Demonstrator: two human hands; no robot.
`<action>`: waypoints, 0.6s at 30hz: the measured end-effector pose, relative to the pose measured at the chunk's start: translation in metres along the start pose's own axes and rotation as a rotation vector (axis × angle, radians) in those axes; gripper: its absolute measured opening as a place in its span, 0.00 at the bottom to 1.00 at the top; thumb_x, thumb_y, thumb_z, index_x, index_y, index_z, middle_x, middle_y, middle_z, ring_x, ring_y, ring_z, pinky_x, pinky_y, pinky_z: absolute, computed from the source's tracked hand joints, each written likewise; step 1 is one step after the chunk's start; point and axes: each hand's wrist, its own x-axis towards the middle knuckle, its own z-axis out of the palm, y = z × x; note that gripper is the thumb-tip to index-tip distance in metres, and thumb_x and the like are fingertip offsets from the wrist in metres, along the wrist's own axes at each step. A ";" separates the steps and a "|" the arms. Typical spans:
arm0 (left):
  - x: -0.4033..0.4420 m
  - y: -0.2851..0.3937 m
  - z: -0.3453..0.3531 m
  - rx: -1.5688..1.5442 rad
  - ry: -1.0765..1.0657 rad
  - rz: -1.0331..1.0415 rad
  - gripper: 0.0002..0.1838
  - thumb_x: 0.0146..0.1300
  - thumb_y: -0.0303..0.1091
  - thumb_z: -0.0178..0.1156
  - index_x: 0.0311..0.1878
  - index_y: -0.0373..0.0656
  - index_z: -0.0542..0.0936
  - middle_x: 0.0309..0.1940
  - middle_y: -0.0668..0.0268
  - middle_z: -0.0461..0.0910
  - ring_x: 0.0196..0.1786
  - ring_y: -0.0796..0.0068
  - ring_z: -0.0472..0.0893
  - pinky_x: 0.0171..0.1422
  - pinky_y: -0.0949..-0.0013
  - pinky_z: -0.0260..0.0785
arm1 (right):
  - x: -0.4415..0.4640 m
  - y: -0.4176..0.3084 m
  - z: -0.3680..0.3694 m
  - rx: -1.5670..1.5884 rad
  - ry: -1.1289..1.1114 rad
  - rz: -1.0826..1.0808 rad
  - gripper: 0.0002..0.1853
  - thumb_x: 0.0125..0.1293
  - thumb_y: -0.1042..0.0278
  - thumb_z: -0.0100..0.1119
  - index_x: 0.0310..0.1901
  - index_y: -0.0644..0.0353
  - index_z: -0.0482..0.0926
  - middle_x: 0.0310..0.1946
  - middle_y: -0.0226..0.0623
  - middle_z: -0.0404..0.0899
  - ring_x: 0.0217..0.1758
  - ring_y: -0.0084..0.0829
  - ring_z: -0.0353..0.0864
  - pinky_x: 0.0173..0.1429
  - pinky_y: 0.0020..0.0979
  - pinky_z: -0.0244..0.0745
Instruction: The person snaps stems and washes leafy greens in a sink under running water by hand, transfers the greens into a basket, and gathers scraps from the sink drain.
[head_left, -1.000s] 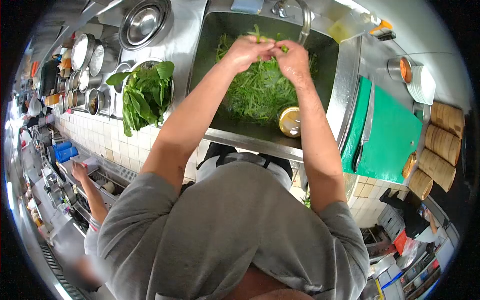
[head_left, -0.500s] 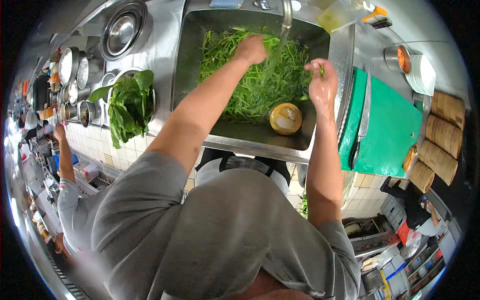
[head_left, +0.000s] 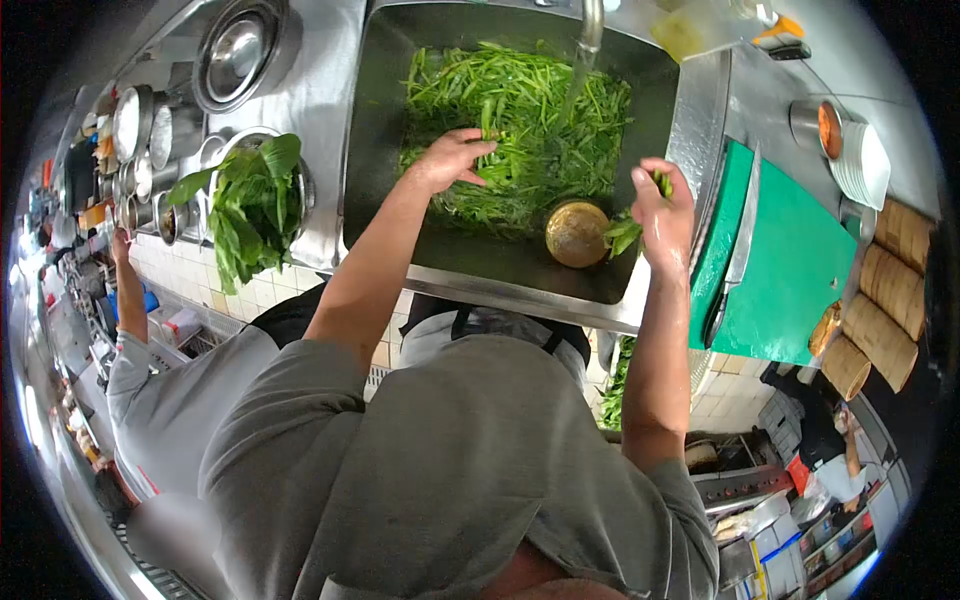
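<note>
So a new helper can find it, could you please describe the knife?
Start at the big metal sink holding leafy greens, then move right to the green board. The knife lies lengthwise along the board's sink side. Its long shiny blade and black handle set it apart from the white plates beyond.

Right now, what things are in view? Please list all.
Sink: one, grey, centre
Greens: many, green, in sink
Round tub: one, yellowish, in sink
Tap: one, silver, over sink
Leafy bunch: one, green, left
Pans: several, silver, far left
Board: one, green, right
Knife: one, silver-black, on board
Plates: several, white, far right
Baskets: four, brown, far right
Co-workers: two, grey and dark clothes, both sides
Left hand: one, bare, at greens
Right hand: one, bare, holding leaves
</note>
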 end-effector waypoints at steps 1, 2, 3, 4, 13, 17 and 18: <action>-0.009 0.004 -0.007 0.001 0.011 0.009 0.37 0.71 0.38 0.61 0.75 0.29 0.57 0.75 0.58 0.61 0.67 0.67 0.73 0.58 0.49 0.82 | 0.003 -0.014 0.015 -0.111 -0.011 -0.015 0.08 0.71 0.67 0.63 0.47 0.60 0.81 0.21 0.22 0.71 0.20 0.14 0.64 0.23 0.22 0.59; -0.018 0.007 -0.016 -0.138 -0.142 0.044 0.35 0.71 0.37 0.60 0.74 0.30 0.58 0.73 0.58 0.64 0.58 0.72 0.76 0.57 0.46 0.81 | 0.011 -0.022 0.034 -0.076 -0.020 -0.022 0.09 0.68 0.67 0.65 0.47 0.58 0.84 0.20 0.20 0.73 0.17 0.12 0.61 0.20 0.22 0.54; -0.026 0.009 -0.023 -0.275 -0.297 0.078 0.33 0.72 0.35 0.59 0.73 0.30 0.60 0.71 0.58 0.68 0.49 0.78 0.80 0.57 0.44 0.81 | 0.020 -0.029 0.050 -0.073 -0.088 -0.045 0.08 0.69 0.67 0.64 0.47 0.57 0.85 0.20 0.20 0.73 0.16 0.12 0.60 0.20 0.23 0.54; -0.030 0.007 -0.026 -0.309 -0.307 0.148 0.30 0.72 0.35 0.56 0.73 0.35 0.63 0.66 0.61 0.74 0.33 0.86 0.75 0.58 0.37 0.78 | 0.031 -0.038 0.063 -0.135 -0.173 -0.037 0.09 0.69 0.65 0.64 0.48 0.56 0.86 0.25 0.26 0.79 0.20 0.13 0.70 0.21 0.21 0.60; -0.089 0.032 -0.029 -0.334 -0.528 0.281 0.28 0.71 0.26 0.50 0.73 0.41 0.64 0.66 0.55 0.74 0.64 0.53 0.79 0.63 0.49 0.75 | 0.034 -0.054 0.158 -0.168 -0.551 -0.117 0.11 0.67 0.66 0.65 0.47 0.63 0.85 0.36 0.41 0.85 0.37 0.27 0.86 0.36 0.28 0.86; -0.100 0.033 -0.030 -0.393 -0.507 0.404 0.27 0.69 0.23 0.47 0.72 0.41 0.65 0.67 0.56 0.73 0.65 0.56 0.78 0.64 0.49 0.74 | 0.036 -0.059 0.162 -0.159 -0.549 -0.101 0.11 0.67 0.67 0.65 0.47 0.65 0.84 0.35 0.40 0.85 0.37 0.29 0.87 0.35 0.30 0.86; -0.104 0.034 -0.030 -0.404 -0.451 0.426 0.27 0.68 0.22 0.46 0.72 0.41 0.65 0.67 0.56 0.73 0.66 0.56 0.77 0.65 0.49 0.74 | 0.034 -0.062 0.162 -0.227 -0.526 -0.212 0.11 0.67 0.67 0.65 0.46 0.65 0.84 0.34 0.40 0.85 0.35 0.28 0.86 0.34 0.29 0.85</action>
